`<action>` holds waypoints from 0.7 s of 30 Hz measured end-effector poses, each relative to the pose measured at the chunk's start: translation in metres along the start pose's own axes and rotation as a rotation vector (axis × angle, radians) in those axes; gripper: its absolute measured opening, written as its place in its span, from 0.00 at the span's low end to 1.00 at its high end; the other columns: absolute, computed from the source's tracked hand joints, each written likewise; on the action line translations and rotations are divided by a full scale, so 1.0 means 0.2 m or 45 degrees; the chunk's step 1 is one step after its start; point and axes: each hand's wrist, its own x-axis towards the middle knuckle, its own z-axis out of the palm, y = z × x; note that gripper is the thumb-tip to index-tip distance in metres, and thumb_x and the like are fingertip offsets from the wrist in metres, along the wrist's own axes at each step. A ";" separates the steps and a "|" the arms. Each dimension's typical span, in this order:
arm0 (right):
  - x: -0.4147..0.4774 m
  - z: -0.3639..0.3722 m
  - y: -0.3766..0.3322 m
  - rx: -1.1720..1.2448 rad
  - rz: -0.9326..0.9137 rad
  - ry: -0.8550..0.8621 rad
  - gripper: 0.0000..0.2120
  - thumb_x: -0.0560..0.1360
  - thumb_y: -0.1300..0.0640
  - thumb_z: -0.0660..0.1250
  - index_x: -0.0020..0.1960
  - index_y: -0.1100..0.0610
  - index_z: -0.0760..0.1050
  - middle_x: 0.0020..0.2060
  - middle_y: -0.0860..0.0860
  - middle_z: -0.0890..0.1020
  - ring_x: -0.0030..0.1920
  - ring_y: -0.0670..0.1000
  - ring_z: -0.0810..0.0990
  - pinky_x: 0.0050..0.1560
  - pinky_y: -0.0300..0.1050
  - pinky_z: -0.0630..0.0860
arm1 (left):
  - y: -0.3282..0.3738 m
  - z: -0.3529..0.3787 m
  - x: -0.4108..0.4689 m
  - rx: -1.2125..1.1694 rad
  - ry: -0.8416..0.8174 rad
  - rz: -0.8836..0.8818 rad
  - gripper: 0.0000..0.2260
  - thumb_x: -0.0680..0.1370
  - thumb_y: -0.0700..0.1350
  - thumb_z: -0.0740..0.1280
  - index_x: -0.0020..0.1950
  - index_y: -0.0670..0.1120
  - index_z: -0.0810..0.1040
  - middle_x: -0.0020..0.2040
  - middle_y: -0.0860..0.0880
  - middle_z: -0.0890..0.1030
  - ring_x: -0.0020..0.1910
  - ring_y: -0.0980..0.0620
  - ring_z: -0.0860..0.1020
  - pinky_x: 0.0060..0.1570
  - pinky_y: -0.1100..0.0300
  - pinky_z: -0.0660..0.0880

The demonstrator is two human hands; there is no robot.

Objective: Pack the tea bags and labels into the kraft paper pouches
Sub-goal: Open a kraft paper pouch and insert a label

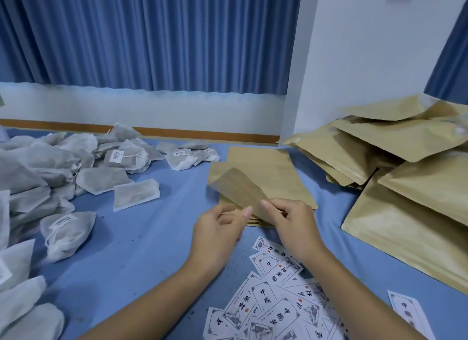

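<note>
Flat tan kraft paper pouch (238, 187) looked light, floppy, slick; right hand (288, 223) pinched its near edge; left hand (217, 228) grip unclear

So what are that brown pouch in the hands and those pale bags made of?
The pouch looks like matte kraft paper: tan, fibrous, curling stiffly. The tea bags seem thin non-woven fabric or filter paper: whitish, translucent, dark contents showing through.

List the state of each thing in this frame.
top pouch: raised off the stack, tilted
left hand: pinches top pouch's near edge
right hand: pinches the same edge
pouch stack: lying flat
tea bags: loose heap, unpacked
labels: scattered loose
side pouches: piled, bulging
</note>
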 end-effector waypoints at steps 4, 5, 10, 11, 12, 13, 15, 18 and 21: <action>-0.02 0.02 -0.04 0.326 0.036 -0.356 0.09 0.80 0.49 0.69 0.52 0.50 0.86 0.41 0.40 0.86 0.43 0.37 0.80 0.44 0.37 0.74 | -0.01 0.02 0.01 -0.366 -0.244 -0.239 0.26 0.70 0.58 0.74 0.58 0.39 0.80 0.50 0.40 0.86 0.55 0.48 0.84 0.51 0.61 0.80; -0.03 0.02 -0.05 0.405 0.060 -0.456 0.09 0.80 0.50 0.69 0.56 0.48 0.86 0.47 0.42 0.87 0.49 0.38 0.82 0.50 0.36 0.75 | -0.02 0.01 0.01 -0.407 -0.253 -0.241 0.25 0.72 0.56 0.73 0.58 0.37 0.80 0.52 0.39 0.85 0.56 0.47 0.84 0.53 0.61 0.80; -0.03 0.02 -0.04 0.548 0.116 -0.580 0.15 0.75 0.50 0.75 0.61 0.50 0.84 0.59 0.44 0.84 0.63 0.45 0.80 0.70 0.50 0.72 | -0.04 -0.03 0.01 -0.506 -0.291 -0.230 0.18 0.81 0.51 0.66 0.59 0.36 0.81 0.56 0.40 0.84 0.59 0.44 0.82 0.57 0.58 0.79; -0.03 0.02 -0.03 0.556 0.130 -0.565 0.17 0.73 0.50 0.77 0.61 0.50 0.83 0.59 0.44 0.84 0.63 0.45 0.80 0.70 0.51 0.72 | -0.04 -0.03 0.01 -0.511 -0.292 -0.232 0.18 0.82 0.51 0.66 0.59 0.36 0.81 0.56 0.39 0.84 0.59 0.44 0.82 0.56 0.58 0.79; -0.03 0.02 -0.03 0.540 0.129 -0.547 0.19 0.71 0.50 0.78 0.61 0.51 0.83 0.59 0.44 0.84 0.63 0.45 0.80 0.70 0.52 0.72 | -0.04 -0.03 0.01 -0.506 -0.285 -0.233 0.18 0.81 0.51 0.66 0.59 0.36 0.81 0.55 0.39 0.84 0.58 0.44 0.83 0.55 0.59 0.80; -0.03 0.03 -0.02 0.513 0.115 -0.535 0.20 0.70 0.51 0.79 0.61 0.51 0.83 0.59 0.43 0.84 0.63 0.44 0.80 0.70 0.52 0.72 | -0.04 -0.03 0.00 -0.496 -0.275 -0.236 0.19 0.80 0.52 0.67 0.58 0.35 0.81 0.54 0.38 0.85 0.57 0.43 0.83 0.53 0.60 0.80; -0.04 0.02 -0.02 0.488 0.089 -0.531 0.20 0.69 0.52 0.80 0.60 0.49 0.84 0.58 0.42 0.84 0.62 0.44 0.80 0.70 0.50 0.72 | -0.03 -0.02 0.00 -0.463 -0.256 -0.232 0.20 0.79 0.53 0.68 0.57 0.35 0.81 0.52 0.37 0.85 0.55 0.42 0.84 0.52 0.59 0.80; -0.04 0.02 -0.03 0.458 0.053 -0.547 0.21 0.67 0.48 0.81 0.60 0.47 0.84 0.59 0.41 0.84 0.62 0.43 0.80 0.68 0.46 0.72 | -0.04 -0.01 0.00 -0.413 -0.239 -0.213 0.21 0.77 0.55 0.70 0.54 0.36 0.82 0.51 0.33 0.84 0.53 0.40 0.84 0.53 0.54 0.80; -0.04 0.02 -0.02 0.470 0.056 -0.554 0.21 0.68 0.47 0.80 0.60 0.48 0.84 0.59 0.41 0.83 0.63 0.44 0.80 0.68 0.45 0.72 | -0.05 -0.02 0.00 -0.439 -0.241 -0.226 0.21 0.76 0.55 0.71 0.54 0.37 0.82 0.51 0.31 0.83 0.53 0.41 0.84 0.51 0.58 0.80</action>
